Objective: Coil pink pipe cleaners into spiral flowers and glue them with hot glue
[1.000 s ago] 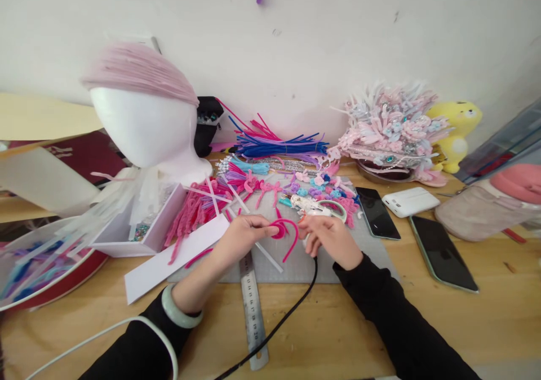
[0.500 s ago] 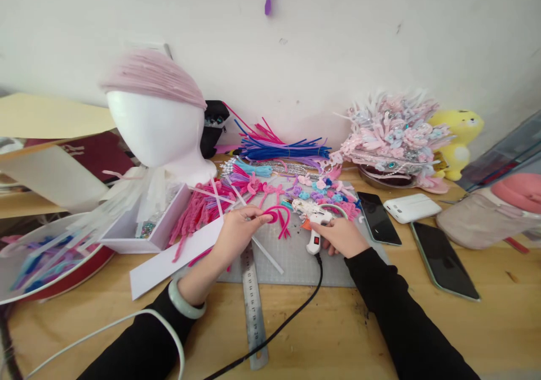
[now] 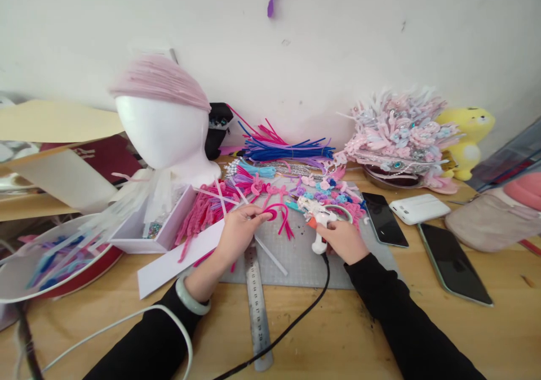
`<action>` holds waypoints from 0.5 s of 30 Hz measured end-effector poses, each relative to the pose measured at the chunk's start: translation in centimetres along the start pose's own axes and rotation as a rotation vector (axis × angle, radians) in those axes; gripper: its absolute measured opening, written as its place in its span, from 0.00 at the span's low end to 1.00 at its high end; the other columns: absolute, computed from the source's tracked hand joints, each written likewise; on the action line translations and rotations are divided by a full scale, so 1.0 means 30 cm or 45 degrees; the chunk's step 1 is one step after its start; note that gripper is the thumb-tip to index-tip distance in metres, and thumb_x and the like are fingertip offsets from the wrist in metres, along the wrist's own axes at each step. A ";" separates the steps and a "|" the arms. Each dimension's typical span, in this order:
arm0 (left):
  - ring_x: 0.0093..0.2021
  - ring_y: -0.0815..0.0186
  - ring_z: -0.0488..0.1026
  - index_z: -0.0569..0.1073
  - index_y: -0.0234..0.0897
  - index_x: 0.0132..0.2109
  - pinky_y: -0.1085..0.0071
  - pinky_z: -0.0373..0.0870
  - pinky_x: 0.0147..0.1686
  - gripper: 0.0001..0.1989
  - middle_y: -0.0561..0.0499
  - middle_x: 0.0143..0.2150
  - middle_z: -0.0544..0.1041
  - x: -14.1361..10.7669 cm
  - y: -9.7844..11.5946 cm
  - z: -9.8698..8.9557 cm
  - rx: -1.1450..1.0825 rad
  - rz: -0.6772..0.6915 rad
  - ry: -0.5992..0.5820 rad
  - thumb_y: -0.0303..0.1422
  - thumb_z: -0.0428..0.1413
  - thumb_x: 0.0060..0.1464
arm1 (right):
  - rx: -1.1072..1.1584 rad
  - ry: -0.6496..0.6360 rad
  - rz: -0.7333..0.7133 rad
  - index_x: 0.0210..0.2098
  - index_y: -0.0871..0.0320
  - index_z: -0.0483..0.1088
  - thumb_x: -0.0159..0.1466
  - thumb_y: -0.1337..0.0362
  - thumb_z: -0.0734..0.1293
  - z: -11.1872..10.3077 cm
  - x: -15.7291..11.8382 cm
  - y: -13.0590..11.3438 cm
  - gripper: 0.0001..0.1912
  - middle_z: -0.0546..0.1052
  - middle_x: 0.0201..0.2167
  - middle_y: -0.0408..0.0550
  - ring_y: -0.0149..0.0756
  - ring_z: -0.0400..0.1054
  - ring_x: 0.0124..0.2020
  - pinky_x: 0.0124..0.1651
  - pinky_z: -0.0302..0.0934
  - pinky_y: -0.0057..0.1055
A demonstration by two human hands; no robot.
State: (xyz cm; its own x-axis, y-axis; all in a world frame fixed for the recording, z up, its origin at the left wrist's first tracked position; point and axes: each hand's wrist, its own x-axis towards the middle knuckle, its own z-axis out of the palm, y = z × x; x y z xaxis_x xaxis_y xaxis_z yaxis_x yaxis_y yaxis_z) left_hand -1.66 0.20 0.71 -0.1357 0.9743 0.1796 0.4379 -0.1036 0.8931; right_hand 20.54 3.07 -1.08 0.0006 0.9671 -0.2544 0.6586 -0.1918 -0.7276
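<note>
Between the thumb and fingers of my left hand (image 3: 240, 230) is a bent magenta pipe cleaner (image 3: 284, 217), its loose ends curving off to the right. My right hand (image 3: 344, 239) grips a white glue gun (image 3: 322, 233) with an orange trigger, just right of the pipe cleaner and apart from it. The gun's black cord (image 3: 296, 318) runs down toward me. Under both hands lies a grey cutting mat (image 3: 304, 264). A glue stick (image 3: 273, 256) and a steel ruler (image 3: 257, 318) lie below my left hand.
A white mannequin head (image 3: 164, 132) stands behind left, near a box (image 3: 139, 244) of glue sticks. Bundled blue pipe cleaners (image 3: 287, 150) lie at the back. On the right are a decorated headpiece (image 3: 397, 137), two phones (image 3: 454, 264) and a white device (image 3: 418, 208).
The whole view has shifted slightly, so things sit further right. My right hand has turned the glue gun a little; my left hand still holds the pipe cleaner.
</note>
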 end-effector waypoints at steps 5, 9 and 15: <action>0.31 0.67 0.67 0.73 0.35 0.26 0.74 0.59 0.34 0.11 0.53 0.27 0.73 -0.002 0.005 -0.002 -0.029 -0.011 0.027 0.40 0.55 0.42 | 1.173 -0.237 0.072 0.24 0.58 0.63 0.53 0.59 0.60 -0.004 -0.028 -0.044 0.09 0.67 0.14 0.39 0.29 0.64 0.17 0.21 0.60 0.25; 0.30 0.68 0.67 0.73 0.36 0.26 0.74 0.59 0.34 0.12 0.54 0.26 0.72 -0.002 0.002 -0.002 0.002 0.005 0.060 0.41 0.54 0.43 | 1.716 -0.516 0.061 0.27 0.59 0.62 0.50 0.67 0.59 -0.006 -0.049 -0.057 0.03 0.58 0.09 0.34 0.24 0.58 0.14 0.19 0.56 0.20; 0.30 0.68 0.67 0.72 0.36 0.25 0.73 0.59 0.35 0.13 0.53 0.26 0.72 -0.006 0.001 -0.004 0.113 0.089 0.066 0.41 0.53 0.45 | 1.526 -0.454 -0.305 0.31 0.60 0.63 0.52 0.63 0.57 0.026 -0.101 -0.060 0.09 0.61 0.06 0.37 0.29 0.56 0.08 0.12 0.48 0.24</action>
State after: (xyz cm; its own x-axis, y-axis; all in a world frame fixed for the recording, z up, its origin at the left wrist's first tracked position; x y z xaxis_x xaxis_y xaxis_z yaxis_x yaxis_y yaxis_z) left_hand -1.72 0.00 0.77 -0.1470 0.9534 0.2636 0.5247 -0.1508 0.8379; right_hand 18.76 0.35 0.50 -0.3479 0.9357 -0.0583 -0.4757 -0.2298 -0.8491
